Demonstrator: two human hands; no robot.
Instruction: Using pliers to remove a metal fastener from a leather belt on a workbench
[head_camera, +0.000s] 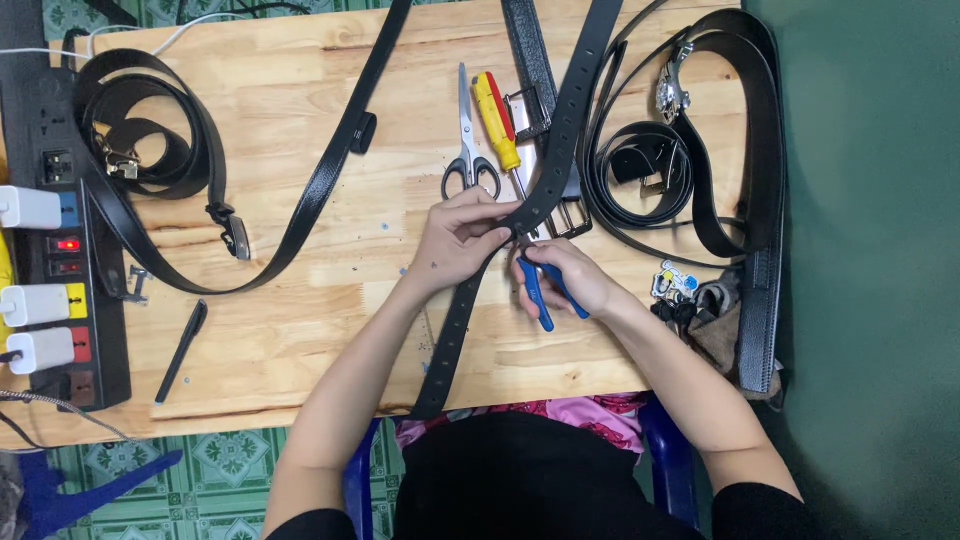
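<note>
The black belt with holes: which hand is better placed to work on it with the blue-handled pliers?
Probably the right hand: it already grips the blue-handled pliers, their tip against the black belt. The left hand pins the belt on the wooden table.

Not much in that department: just a small white tag (676, 280) with blue and yellow bits, lying at about 3 o'clock near the table's right edge, beside the dark pouch (715, 318). Zero packages, signs or screens anywhere else
</note>
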